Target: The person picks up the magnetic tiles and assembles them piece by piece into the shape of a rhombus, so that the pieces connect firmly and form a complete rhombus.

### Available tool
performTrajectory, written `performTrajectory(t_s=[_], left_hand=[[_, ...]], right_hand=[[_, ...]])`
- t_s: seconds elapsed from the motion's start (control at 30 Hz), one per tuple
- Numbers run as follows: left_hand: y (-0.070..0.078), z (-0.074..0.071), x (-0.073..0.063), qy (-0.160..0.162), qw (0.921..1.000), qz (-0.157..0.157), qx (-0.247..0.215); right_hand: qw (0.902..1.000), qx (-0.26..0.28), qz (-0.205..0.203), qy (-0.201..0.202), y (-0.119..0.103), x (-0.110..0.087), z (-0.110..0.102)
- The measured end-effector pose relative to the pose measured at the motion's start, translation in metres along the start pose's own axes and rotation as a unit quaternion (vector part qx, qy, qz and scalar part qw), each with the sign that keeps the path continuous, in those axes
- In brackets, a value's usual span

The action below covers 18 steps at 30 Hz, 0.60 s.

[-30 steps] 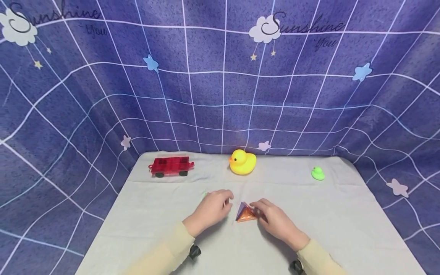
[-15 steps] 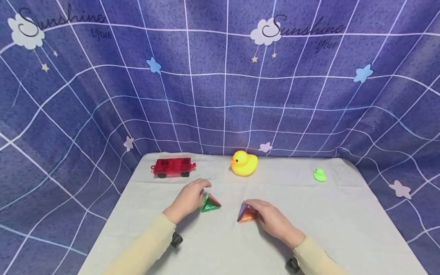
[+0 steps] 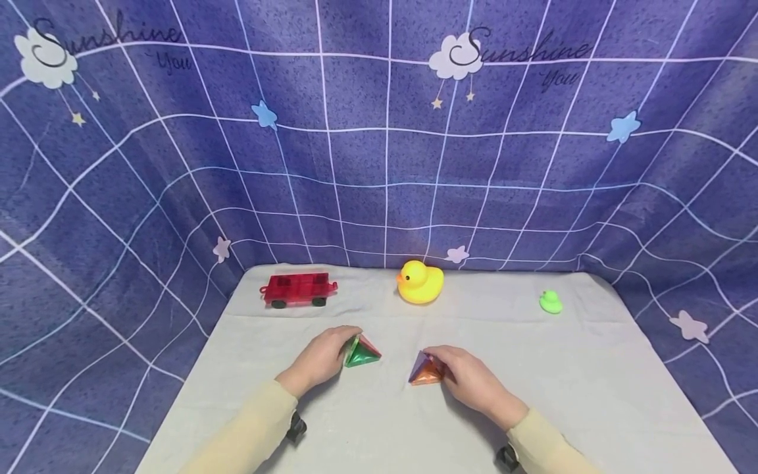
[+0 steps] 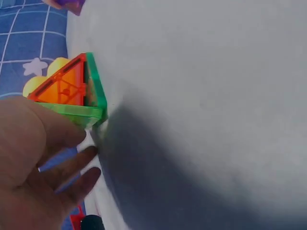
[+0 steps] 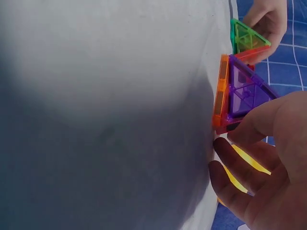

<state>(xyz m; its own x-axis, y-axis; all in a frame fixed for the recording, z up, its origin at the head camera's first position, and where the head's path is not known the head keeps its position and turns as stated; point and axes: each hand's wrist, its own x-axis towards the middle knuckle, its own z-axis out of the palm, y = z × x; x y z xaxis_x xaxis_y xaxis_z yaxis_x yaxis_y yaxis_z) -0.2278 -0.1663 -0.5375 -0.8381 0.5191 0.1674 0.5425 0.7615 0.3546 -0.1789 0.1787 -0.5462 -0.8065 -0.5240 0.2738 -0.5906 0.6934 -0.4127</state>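
My left hand (image 3: 322, 356) holds the left side of a small pyramid of magnetic tiles (image 3: 362, 353), green in front with a red face to the right. The left wrist view shows its thumb along the green edge, the other fingers loosely bent. Some fingers are hidden behind the tiles. A second magnetic-tile pyramid (image 3: 424, 371), orange and purple, stands to the right. My right hand (image 3: 472, 380) grips it from its right side, fingers over the top. In the right wrist view the thumb lies against the purple tile (image 5: 244, 91). Both pyramids rest on the white cloth, a gap between them.
Along the back of the white-covered table (image 3: 367, 421) stand a red toy wagon (image 3: 298, 289), a yellow rubber duck (image 3: 420, 283) and a small green duck (image 3: 551, 302). A blue gridded curtain (image 3: 379, 151) rises behind and at both sides.
The left hand has moved left and down onto the green pyramid, which it had been hiding at first. The right hand has closed in on the orange and purple pyramid.
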Motion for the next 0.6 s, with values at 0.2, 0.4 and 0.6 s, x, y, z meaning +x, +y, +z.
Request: performTrajectory(t_s=[0.2, 0.4, 0.6], left_hand=[[0.0, 0.003, 0.001, -0.01, 0.9999, 0.014, -0.002], [0.0, 0.003, -0.002, 0.008, 0.9998, 0.019, 0.007], [0.004, 0.006, -0.008, 0.018, 0.9997, 0.006, 0.018]], right_hand=[[0.9999, -0.003, 0.01, -0.001, 0.001, -0.002, -0.001], [0.9999, 0.002, 0.011, -0.003, 0.002, -0.006, -0.005], [0.9998, 0.004, 0.003, 0.021, 0.006, -0.015, -0.009]])
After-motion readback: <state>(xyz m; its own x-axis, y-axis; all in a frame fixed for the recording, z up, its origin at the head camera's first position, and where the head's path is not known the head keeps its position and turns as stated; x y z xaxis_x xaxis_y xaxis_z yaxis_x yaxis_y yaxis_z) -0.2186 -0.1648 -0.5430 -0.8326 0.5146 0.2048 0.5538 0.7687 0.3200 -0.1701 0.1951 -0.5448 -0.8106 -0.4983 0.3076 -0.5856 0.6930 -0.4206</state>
